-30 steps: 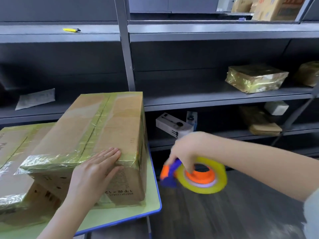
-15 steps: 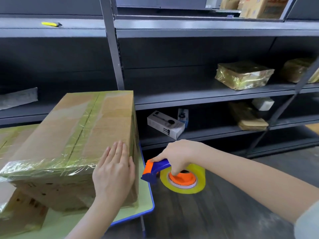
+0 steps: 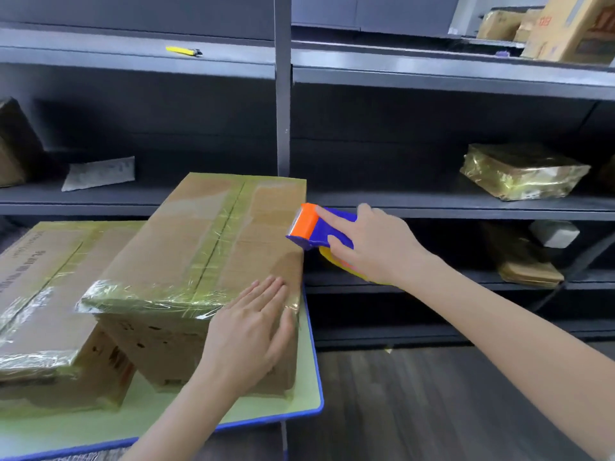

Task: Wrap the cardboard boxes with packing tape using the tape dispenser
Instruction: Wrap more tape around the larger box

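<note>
A taped cardboard box lies tilted on a pale green table, propped on a second taped box to its left. My left hand rests flat on the tilted box's near right corner, fingers straight. My right hand grips the blue and orange tape dispenser, index finger stretched along its top. The dispenser's orange head sits at the box's right edge, near the top face. The yellow tape roll is mostly hidden behind my right hand.
The table has a blue rim that ends just right of the box. Grey metal shelves stand behind, holding wrapped parcels, a yellow cutter and cartons. Dark wood floor lies to the right.
My right hand lifted the tape dispenser from low beside the table up to the box's right edge. My left hand stayed on the box's near right corner.
</note>
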Available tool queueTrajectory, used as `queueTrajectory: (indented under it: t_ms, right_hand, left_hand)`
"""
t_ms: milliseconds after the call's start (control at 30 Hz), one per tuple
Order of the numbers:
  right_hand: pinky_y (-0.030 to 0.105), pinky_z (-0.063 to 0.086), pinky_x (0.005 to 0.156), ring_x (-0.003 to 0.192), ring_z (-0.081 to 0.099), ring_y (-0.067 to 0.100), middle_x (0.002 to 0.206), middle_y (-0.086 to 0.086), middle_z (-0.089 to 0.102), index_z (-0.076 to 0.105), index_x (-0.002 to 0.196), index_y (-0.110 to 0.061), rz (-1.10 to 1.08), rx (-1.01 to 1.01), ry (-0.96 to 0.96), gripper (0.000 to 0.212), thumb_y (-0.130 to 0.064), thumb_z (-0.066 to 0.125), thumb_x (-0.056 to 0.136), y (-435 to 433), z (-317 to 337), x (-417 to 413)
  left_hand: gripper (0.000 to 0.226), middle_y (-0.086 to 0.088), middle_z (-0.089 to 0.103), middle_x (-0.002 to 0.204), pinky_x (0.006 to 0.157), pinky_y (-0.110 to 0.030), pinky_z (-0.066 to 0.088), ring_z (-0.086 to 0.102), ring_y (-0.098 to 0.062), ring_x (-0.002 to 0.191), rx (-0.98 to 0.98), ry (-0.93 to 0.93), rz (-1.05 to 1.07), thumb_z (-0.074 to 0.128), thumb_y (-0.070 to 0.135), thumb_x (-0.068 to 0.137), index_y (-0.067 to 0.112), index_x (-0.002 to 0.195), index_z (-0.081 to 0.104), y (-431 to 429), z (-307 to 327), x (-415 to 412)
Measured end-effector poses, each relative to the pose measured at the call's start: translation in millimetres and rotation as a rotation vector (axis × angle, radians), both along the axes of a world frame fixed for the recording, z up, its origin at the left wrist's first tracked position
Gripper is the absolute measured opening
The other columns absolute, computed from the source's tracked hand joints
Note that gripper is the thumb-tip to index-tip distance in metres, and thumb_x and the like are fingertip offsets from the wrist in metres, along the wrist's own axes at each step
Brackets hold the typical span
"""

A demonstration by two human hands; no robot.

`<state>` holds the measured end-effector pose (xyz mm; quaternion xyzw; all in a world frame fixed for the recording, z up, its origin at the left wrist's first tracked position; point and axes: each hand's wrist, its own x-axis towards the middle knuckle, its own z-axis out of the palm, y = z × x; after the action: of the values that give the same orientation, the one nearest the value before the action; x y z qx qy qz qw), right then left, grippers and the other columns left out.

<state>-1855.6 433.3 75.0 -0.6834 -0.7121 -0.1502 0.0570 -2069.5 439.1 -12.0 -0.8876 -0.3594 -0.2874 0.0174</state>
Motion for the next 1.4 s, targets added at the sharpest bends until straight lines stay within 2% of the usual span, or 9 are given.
queueTrajectory:
  t_ms: [200, 433, 733, 867, 967, 1033, 1100, 1300, 1400]
  right_hand:
    - [0.033, 0.028, 0.066, 0.072, 0.034, 0.024, 0.085, 0.015, 0.047, 0.026, 0.149, -0.028, 0.147, 0.178, -0.139, 0.058, -0.043, 0.046, 0.096, 39.1, -0.5, -47.0]
    - [0.033, 0.043, 0.055, 0.061, 0.048, 0.027, 0.071, 0.013, 0.05, 0.057, 0.131, -0.019, 0.201, 0.319, -0.097, 0.074, -0.037, 0.084, 0.065, 78.5, -28.8, -104.5]
    - [0.042, 0.048, 0.076, 0.089, 0.045, 0.031, 0.092, 0.018, 0.056, 0.052, 0.135, -0.015, 0.119, 0.332, -0.077, 0.07, -0.029, 0.08, 0.072, 100.2, -56.0, -150.3]
    - [0.049, 0.025, 0.111, 0.128, 0.037, 0.038, 0.129, 0.022, 0.053, 0.051, 0.136, -0.013, 0.237, 0.405, -0.103, 0.048, -0.023, 0.052, 0.089, 98.1, -56.2, -174.6]
    - [0.046, 0.023, 0.111, 0.128, 0.046, 0.036, 0.128, 0.016, 0.059, 0.058, 0.129, -0.01, 0.486, 0.151, -0.007, 0.046, -0.025, 0.036, 0.092, 100.7, -53.6, -206.0]
    - [0.04, 0.016, 0.113, 0.136, 0.035, 0.034, 0.139, 0.012, 0.05, 0.053, 0.134, -0.011, 0.581, -0.109, 0.083, 0.05, -0.031, 0.028, 0.095, 105.5, -52.2, -222.8]
    - [0.032, 0.007, 0.115, 0.144, 0.018, 0.028, 0.149, 0.004, 0.037, 0.042, 0.142, -0.014, 0.609, -0.24, 0.177, 0.048, -0.032, 0.027, 0.1, 112.1, -54.4, -235.2]
    - [0.024, 0.002, 0.115, 0.146, 0.009, 0.015, 0.154, -0.006, 0.024, 0.029, 0.147, -0.015, 0.595, -0.376, 0.27, 0.045, -0.025, 0.031, 0.103, 119.9, -63.9, -253.1]
    - [0.022, -0.002, 0.114, 0.145, 0.01, 0.017, 0.154, -0.003, 0.023, 0.029, 0.147, -0.013, 0.596, -0.366, 0.249, 0.05, -0.036, 0.026, 0.103, 118.6, -65.3, -251.9]
  left_hand:
    - [0.044, -0.004, 0.07, 0.108, 0.095, -0.032, 0.043, 0.064, -0.016, 0.106, -0.03, 0.0, 0.07, 0.041, 0.032, 0.087, 0.009, 0.104, 0.073, 18.4, 5.9, -57.8]
    - [0.043, -0.002, 0.065, 0.117, 0.105, -0.03, 0.038, 0.058, -0.012, 0.115, -0.012, 0.013, 0.068, 0.038, 0.034, 0.093, 0.011, 0.112, 0.069, 35.1, -4.2, -111.8]
    - [0.042, 0.0, 0.063, 0.123, 0.106, -0.022, 0.033, 0.055, -0.01, 0.12, -0.159, -0.143, -0.037, 0.041, 0.029, 0.09, 0.01, 0.118, 0.066, 42.6, -2.6, -132.0]
    - [0.03, -0.002, 0.07, 0.089, 0.073, -0.018, 0.047, 0.063, -0.012, 0.082, -0.124, -0.378, 0.13, 0.043, 0.021, 0.09, 0.005, 0.098, 0.068, 63.5, 4.1, -174.1]
    - [0.02, -0.001, 0.06, 0.073, 0.057, -0.027, 0.041, 0.054, -0.017, 0.064, -0.24, -0.36, 0.368, 0.047, 0.018, 0.096, 0.01, 0.081, 0.058, 91.4, 0.8, -208.4]
    - [0.032, -0.004, 0.063, 0.069, 0.056, -0.032, 0.041, 0.052, -0.013, 0.057, -0.425, -0.314, 0.349, 0.044, 0.026, 0.097, 0.009, 0.074, 0.058, 106.0, -4.2, -222.7]
    - [0.04, -0.005, 0.064, 0.066, 0.05, -0.021, 0.037, 0.051, -0.006, 0.049, -0.533, -0.278, 0.265, 0.041, 0.033, 0.097, 0.009, 0.071, 0.061, 109.5, -4.6, -228.5]
    - [0.049, -0.004, 0.068, 0.07, 0.065, -0.028, 0.046, 0.062, -0.016, 0.067, -0.659, -0.328, 0.073, 0.04, 0.06, 0.081, 0.018, 0.074, 0.064, 106.7, -8.1, -231.8]
    - [0.032, 0.003, 0.069, 0.067, 0.063, -0.022, 0.046, 0.061, -0.008, 0.067, -0.626, -0.344, 0.065, 0.056, 0.048, 0.084, 0.021, 0.071, 0.067, 110.5, -12.8, -230.6]
